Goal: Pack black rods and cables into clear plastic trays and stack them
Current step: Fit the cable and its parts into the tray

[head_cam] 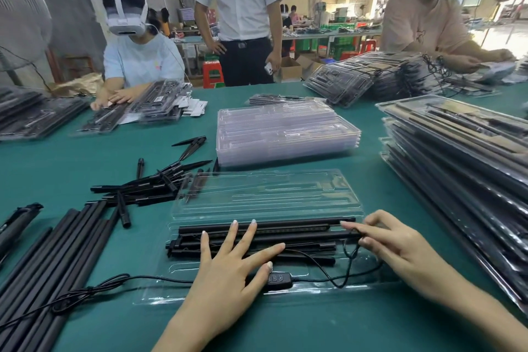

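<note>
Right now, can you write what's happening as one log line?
left hand flat on black rods | right hand pinching cable | clear tray being filled

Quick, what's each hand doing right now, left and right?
Left hand: open, fingers spread flat, pressing on the black rods in the clear tray.
Right hand: pinching the black cable.

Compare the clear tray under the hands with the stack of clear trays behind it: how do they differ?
The single clear plastic tray under the hands lies open with its lid folded back; the stack of clear plastic trays behind it is many trays piled up. The near tray already holds black rods and a black cable; the stacked trays look empty. The left hand presses on the near tray's rods; nothing touches the stack. Both are clear moulded plastic on the green table.
</note>
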`<state>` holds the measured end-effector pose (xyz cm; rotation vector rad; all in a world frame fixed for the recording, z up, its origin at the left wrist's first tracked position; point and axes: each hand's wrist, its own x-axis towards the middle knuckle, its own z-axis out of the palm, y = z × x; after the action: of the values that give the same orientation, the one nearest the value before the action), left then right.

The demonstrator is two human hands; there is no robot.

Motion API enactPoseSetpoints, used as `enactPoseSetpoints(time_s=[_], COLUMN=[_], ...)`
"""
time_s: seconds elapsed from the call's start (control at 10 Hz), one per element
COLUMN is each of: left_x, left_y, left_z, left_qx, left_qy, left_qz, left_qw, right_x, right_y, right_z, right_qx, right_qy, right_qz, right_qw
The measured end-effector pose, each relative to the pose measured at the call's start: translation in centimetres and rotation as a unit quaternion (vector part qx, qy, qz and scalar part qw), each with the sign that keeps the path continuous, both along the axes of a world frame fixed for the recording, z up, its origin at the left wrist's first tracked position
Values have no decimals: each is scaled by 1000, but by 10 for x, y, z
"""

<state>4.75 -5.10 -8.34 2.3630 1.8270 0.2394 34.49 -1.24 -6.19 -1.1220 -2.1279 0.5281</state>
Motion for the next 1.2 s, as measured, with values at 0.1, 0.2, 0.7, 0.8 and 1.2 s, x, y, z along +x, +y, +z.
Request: enactPoseSetpoints(time_s=[0.1, 0.2, 0.7, 0.8, 1.2], left_x=[0, 0, 0, 1, 8], left_y=[0, 0, 0, 0, 4], left_z=[0, 0, -1, 1, 13], left_qx=[0, 1, -7, -12, -17], left_qy=[-1, 1, -6, -4, 38], left_qz=[0, 0, 2, -1, -52], left_qw=[1000, 1000, 1000, 1000, 998], right_x=[-4, -5, 41, 46, 54], right_y=[1, 4, 27, 21, 6], right_z=[-1, -3, 12, 17, 25], right_qx=[47, 95, 386, 405, 388], right_qy=[-57, -85, -237, -305, -389], right_qz=[-12, -51, 35, 46, 32], right_qw=[997, 990, 891, 861, 835])
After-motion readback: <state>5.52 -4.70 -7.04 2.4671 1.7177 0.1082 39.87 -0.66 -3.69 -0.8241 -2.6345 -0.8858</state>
